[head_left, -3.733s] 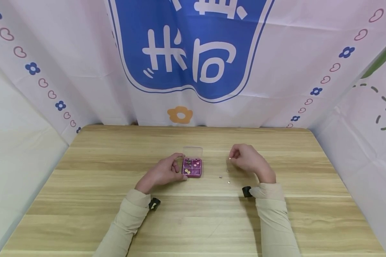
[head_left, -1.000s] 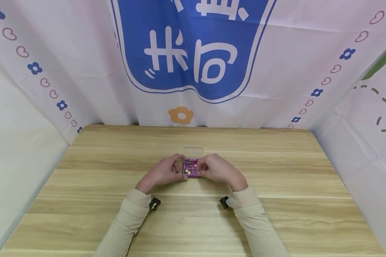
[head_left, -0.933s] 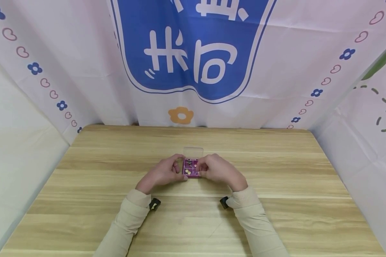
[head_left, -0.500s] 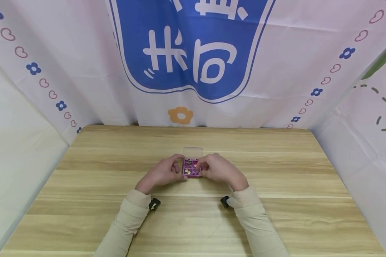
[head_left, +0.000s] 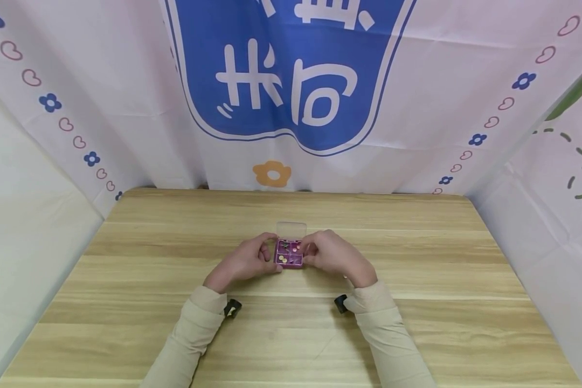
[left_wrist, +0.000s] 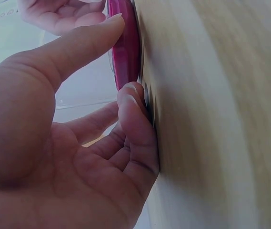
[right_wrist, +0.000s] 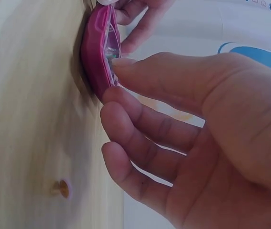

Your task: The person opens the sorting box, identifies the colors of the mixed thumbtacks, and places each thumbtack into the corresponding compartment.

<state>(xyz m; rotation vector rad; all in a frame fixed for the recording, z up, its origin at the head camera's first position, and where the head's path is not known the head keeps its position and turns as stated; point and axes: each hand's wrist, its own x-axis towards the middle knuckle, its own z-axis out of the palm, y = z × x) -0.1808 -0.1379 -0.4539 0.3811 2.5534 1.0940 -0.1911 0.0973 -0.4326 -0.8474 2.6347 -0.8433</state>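
A small magenta box (head_left: 289,266) with several compartments sits on the table, its clear lid (head_left: 291,230) raised at the back. My left hand (head_left: 247,260) holds its left side, thumb along the front and a finger at the back corner. Two round yellow pieces (head_left: 283,259) lie in the front left compartment, green bits (head_left: 284,246) behind them. Pinkish round pieces (head_left: 295,248) lie in the back right compartment. My right hand (head_left: 337,256) is at the box's right edge. In the right wrist view its thumb tip is at the rim, apart from the other fingers, with nothing visible between.
On the wooden table (head_left: 174,226), a small gold stud-like piece (right_wrist: 64,188) lies below the right hand in the right wrist view. A tiny pale piece (head_left: 345,277) shows beside the right wrist in the head view. A printed cloth (head_left: 174,151) hangs behind the table.
The right hand, earlier pinching a tiny pale piece over the table at right, has come left to the box. Lately its fingers have drawn slightly right, uncovering more compartments. The left hand stays put.
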